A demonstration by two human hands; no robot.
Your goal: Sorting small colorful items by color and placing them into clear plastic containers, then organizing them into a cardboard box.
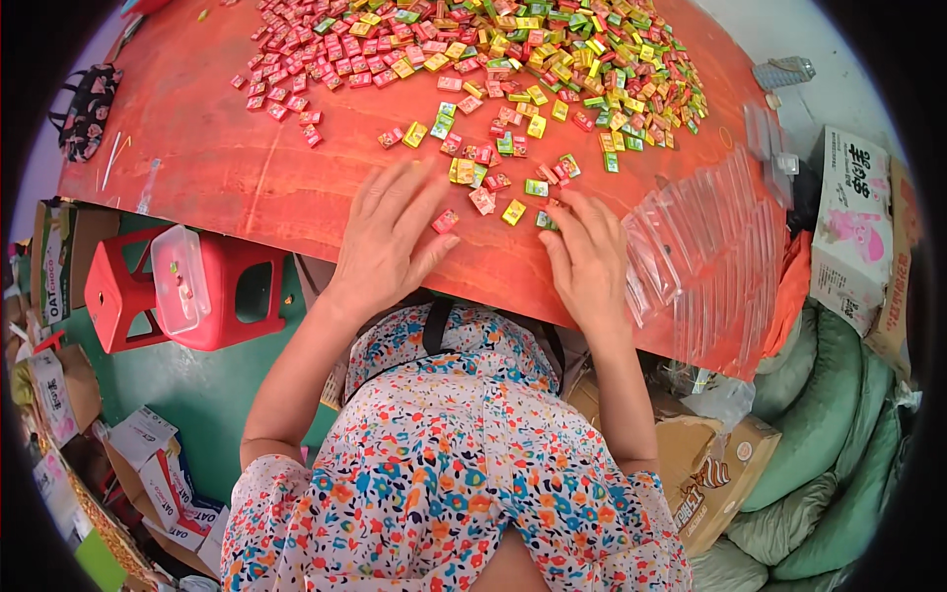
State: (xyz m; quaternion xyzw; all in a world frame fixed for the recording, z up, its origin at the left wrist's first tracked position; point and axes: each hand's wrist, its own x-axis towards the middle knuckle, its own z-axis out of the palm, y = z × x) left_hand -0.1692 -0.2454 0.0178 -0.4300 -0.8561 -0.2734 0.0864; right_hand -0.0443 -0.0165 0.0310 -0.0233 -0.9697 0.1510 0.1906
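Note:
Small wrapped boxes, like candy packs, in red, yellow and green lie on a red table. My left hand is over the near edge with its fingers spread. A red box lies between its thumb and forefinger, not gripped. My right hand is open too, its fingers bent a little and lowered to the table. Its fingertips are beside a green box, partly covered by them; I cannot tell whether they touch. Between my hands lie a yellow box, a pink box and several others.
A big heap of boxes covers the far side. Clear plastic trays overlap at the right. Left of the table, a lidless clear container rests on red stools. Cartons and green sacks crowd the right floor.

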